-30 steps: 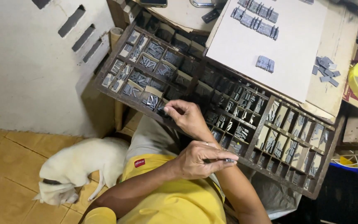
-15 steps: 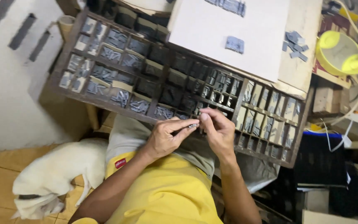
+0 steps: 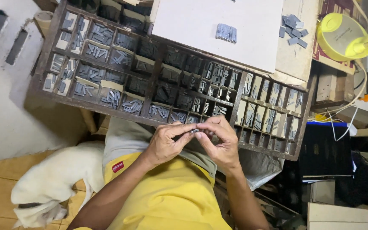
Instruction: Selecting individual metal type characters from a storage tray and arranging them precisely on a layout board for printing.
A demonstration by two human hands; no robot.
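Wooden type case [image 3: 158,91], large, dark, runs from upper left to right of centre; many small compartments, most holding grey metal sorts. Its near rail sits just above the hands.

White board [image 3: 218,30] at top centre, lying over the case's far edge; a small block of grey type pieces [image 3: 226,33] rests on it. A loose scatter of more grey pieces [image 3: 294,30] lies just to its right, on bare wood.

White dog [image 3: 54,183], lower left, lying on the tan floor beside the person's leg.

Yellow round lamp base [image 3: 339,36], upper right.

Left hand [image 3: 163,142] and right hand [image 3: 220,142] meet at frame centre, fingertips touching. Both pinch a small metal type piece [image 3: 194,130] between them, held just in front of the case's near rail, over the lap. Other fingers curled loosely.
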